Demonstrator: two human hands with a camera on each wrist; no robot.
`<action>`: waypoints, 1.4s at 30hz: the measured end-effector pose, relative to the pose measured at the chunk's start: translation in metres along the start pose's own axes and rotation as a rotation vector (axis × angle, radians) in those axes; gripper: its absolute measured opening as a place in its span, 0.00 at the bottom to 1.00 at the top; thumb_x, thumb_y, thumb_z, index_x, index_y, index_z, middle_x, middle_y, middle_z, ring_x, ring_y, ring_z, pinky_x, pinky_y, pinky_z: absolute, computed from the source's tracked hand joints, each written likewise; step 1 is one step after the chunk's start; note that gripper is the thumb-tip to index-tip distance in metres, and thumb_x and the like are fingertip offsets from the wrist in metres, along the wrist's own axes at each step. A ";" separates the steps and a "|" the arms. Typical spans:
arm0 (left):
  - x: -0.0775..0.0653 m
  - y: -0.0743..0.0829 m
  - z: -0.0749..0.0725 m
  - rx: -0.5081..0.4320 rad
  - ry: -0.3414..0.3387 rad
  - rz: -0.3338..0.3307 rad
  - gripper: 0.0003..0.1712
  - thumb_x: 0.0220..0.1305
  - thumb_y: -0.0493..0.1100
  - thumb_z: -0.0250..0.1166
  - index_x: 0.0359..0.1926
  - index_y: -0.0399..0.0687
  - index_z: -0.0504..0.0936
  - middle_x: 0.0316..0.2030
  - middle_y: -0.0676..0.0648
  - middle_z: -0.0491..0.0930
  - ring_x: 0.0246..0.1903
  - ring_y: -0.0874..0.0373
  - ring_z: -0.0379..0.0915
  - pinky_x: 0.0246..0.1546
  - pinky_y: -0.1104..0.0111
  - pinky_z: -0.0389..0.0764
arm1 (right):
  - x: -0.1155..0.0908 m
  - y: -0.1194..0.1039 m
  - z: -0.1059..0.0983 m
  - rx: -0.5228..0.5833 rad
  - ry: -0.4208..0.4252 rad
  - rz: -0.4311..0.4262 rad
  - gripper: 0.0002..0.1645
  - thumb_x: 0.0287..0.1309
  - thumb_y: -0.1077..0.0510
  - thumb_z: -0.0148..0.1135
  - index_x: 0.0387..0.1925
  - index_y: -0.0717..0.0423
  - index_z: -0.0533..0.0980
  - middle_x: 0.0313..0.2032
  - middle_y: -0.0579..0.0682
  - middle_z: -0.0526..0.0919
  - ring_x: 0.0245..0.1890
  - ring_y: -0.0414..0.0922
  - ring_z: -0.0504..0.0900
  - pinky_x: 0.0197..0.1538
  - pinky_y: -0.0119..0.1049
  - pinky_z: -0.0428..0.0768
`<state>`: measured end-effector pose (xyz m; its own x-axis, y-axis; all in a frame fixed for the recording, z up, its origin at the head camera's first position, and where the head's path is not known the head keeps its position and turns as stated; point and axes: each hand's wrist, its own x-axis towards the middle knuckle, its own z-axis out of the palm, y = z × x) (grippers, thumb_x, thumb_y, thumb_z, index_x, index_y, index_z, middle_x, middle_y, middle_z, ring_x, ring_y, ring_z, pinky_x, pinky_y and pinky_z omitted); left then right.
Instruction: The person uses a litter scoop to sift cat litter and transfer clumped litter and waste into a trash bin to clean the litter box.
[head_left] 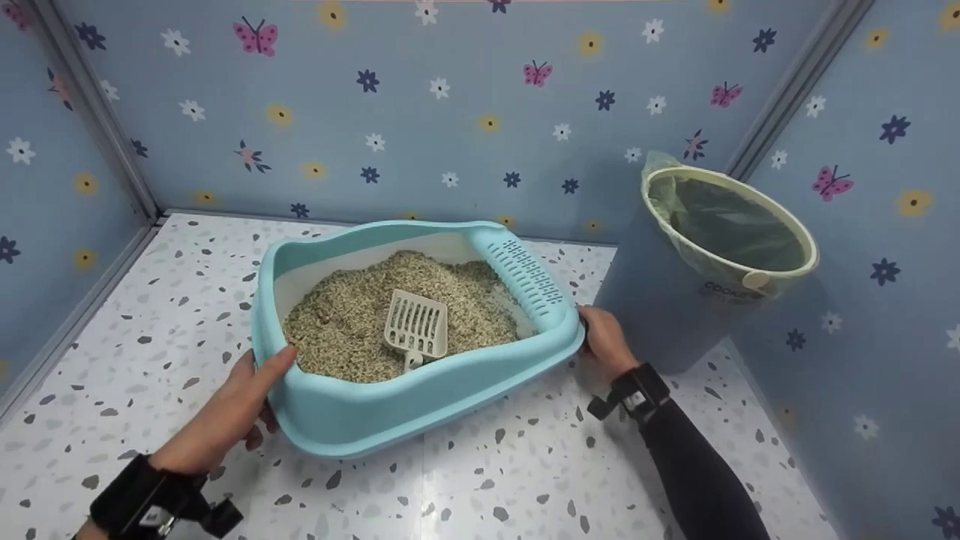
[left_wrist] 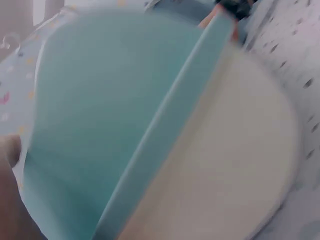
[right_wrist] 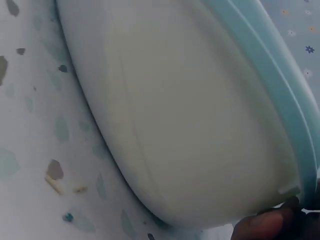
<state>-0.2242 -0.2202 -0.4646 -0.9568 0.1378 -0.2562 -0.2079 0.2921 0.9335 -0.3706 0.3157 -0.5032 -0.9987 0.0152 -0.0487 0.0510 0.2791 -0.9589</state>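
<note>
A light-blue cat litter box (head_left: 360, 416) with a white base sits at a slant in the head view, its near left side toward me. Beige litter (head_left: 337, 322) is heaped inside it, and a pale slotted litter scoop (head_left: 417, 324) lies on top. My left hand (head_left: 234, 396) grips the left end, thumb over the rim and fingers down the outside. At the opposite end, my right hand (head_left: 606, 341) holds the box under its rim at the perforated step. In the right wrist view, fingertips (right_wrist: 265, 225) press beneath the blue rim beside the white base (right_wrist: 180, 110).
Close by my right hand stands a tall grey-blue trash bin (head_left: 652, 300) with a cream rim and a greenish liner. Flower-patterned wall panels (head_left: 420, 112) enclose the back and both sides. The speckled white floor (head_left: 480, 480) carries small crumbs in the right wrist view.
</note>
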 end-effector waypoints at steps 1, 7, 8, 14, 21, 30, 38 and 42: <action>-0.002 0.001 0.004 -0.005 0.006 -0.001 0.55 0.86 0.74 0.41 0.87 0.34 0.42 0.41 0.39 0.75 0.30 0.50 0.73 0.19 0.65 0.73 | 0.001 0.001 -0.003 0.028 -0.017 0.001 0.26 0.84 0.45 0.48 0.30 0.52 0.78 0.19 0.45 0.72 0.15 0.41 0.66 0.21 0.34 0.65; 0.001 0.000 0.006 0.009 0.056 -0.006 0.53 0.87 0.72 0.43 0.83 0.29 0.46 0.31 0.42 0.72 0.26 0.52 0.69 0.18 0.65 0.71 | -0.011 -0.003 0.000 0.169 -0.048 0.049 0.23 0.89 0.50 0.45 0.41 0.57 0.81 0.23 0.46 0.75 0.18 0.40 0.68 0.22 0.33 0.65; 0.003 -0.001 0.004 0.019 0.059 0.001 0.52 0.87 0.71 0.43 0.82 0.29 0.48 0.32 0.42 0.72 0.26 0.52 0.69 0.19 0.65 0.72 | -0.014 -0.003 0.001 0.192 -0.045 0.053 0.23 0.89 0.50 0.45 0.41 0.57 0.81 0.24 0.46 0.76 0.19 0.40 0.68 0.22 0.32 0.65; 0.024 -0.007 -0.017 0.036 0.055 0.069 0.50 0.87 0.70 0.40 0.83 0.29 0.52 0.43 0.37 0.70 0.25 0.53 0.65 0.19 0.64 0.72 | -0.041 0.000 0.010 0.259 -0.008 0.078 0.23 0.88 0.51 0.45 0.35 0.57 0.76 0.22 0.46 0.72 0.18 0.41 0.66 0.21 0.31 0.62; 0.048 -0.006 -0.053 0.047 -0.034 0.080 0.44 0.88 0.71 0.39 0.71 0.35 0.72 0.38 0.46 0.80 0.23 0.56 0.70 0.23 0.65 0.71 | -0.074 0.003 0.011 0.213 -0.119 0.071 0.26 0.88 0.50 0.42 0.30 0.55 0.73 0.23 0.47 0.69 0.21 0.43 0.66 0.23 0.33 0.62; 0.009 -0.008 -0.027 0.078 0.023 -0.018 0.62 0.82 0.79 0.35 0.86 0.43 0.15 0.56 0.30 0.70 0.38 0.51 0.71 0.30 0.64 0.76 | -0.025 -0.006 -0.001 0.060 -0.110 0.095 0.28 0.87 0.47 0.48 0.39 0.58 0.86 0.27 0.49 0.82 0.25 0.43 0.77 0.29 0.34 0.74; -0.003 -0.009 0.006 0.100 0.106 0.094 0.52 0.87 0.71 0.43 0.87 0.38 0.41 0.51 0.36 0.64 0.28 0.52 0.65 0.22 0.64 0.72 | 0.009 -0.009 0.006 0.083 -0.078 0.070 0.28 0.88 0.51 0.47 0.59 0.67 0.85 0.46 0.53 0.88 0.50 0.46 0.82 0.60 0.35 0.77; 0.003 -0.011 -0.001 0.118 0.132 0.133 0.54 0.87 0.71 0.43 0.86 0.32 0.42 0.50 0.37 0.64 0.25 0.55 0.64 0.21 0.64 0.71 | 0.004 -0.009 0.015 0.194 -0.072 0.081 0.28 0.87 0.51 0.47 0.61 0.70 0.83 0.48 0.55 0.88 0.52 0.47 0.84 0.61 0.35 0.79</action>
<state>-0.2253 -0.2240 -0.4759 -0.9941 0.0595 -0.0904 -0.0603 0.3896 0.9190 -0.3749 0.2986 -0.4993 -0.9891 -0.0409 -0.1411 0.1371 0.0893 -0.9865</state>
